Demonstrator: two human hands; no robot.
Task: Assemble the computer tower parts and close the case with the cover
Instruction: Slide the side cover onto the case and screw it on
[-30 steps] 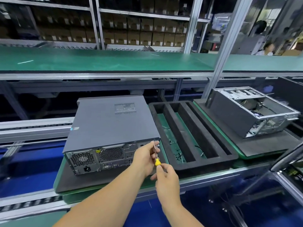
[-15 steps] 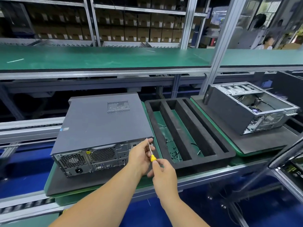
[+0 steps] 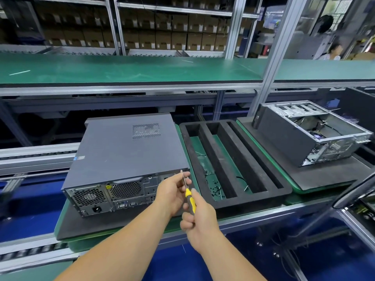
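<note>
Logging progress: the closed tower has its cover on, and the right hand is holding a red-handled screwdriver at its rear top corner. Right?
Not quite: the head view shows the screwdriver handle is yellow and black, not red. The right hand does hold it at the closed tower's rear top corner.

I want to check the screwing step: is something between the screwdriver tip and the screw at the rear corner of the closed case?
Nothing visible. The screwdriver in the right hand already reaches the screw; the left hand only pinches the shaft beside it.
</note>
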